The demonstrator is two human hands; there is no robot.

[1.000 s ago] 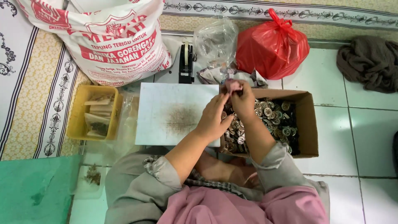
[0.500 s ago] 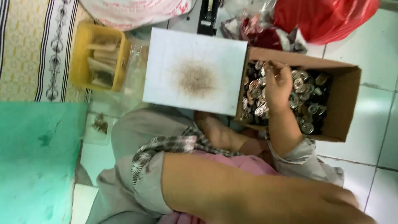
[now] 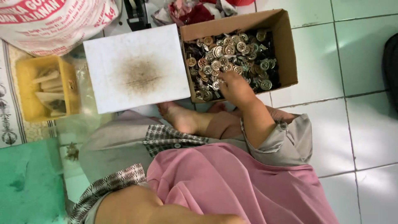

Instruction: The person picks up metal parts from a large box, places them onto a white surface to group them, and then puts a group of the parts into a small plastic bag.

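Observation:
An open cardboard box (image 3: pixel 287 49) sits on the white tiled floor, filled with several round metal buttons (image 3: pixel 236 47). My right hand (image 3: pixel 234 88) reaches into the box's near left part, fingers curled down among the buttons; what the fingers hold is hidden. Only my left forearm (image 3: pixel 141 207) shows, along the bottom edge, in a checked sleeve, and the hand itself is out of frame. To the left of the box lies a white square board (image 3: pixel 137 68) with a brown stain in its middle.
A yellow tray (image 3: pixel 25 91) with pale strips stands at the left, below a printed white sack (image 3: pixel 54 20). A green mat (image 3: pixel 29 182) lies at the lower left. A black tool (image 3: pixel 137 12) and fabric scraps (image 3: pixel 190 10) lie behind the board. My bare foot (image 3: pixel 178 118) rests beneath the board.
The view has swung and moved closer. My left hand has left the box and dropped toward my lap. My right hand stays in the buttons, now lower in the box.

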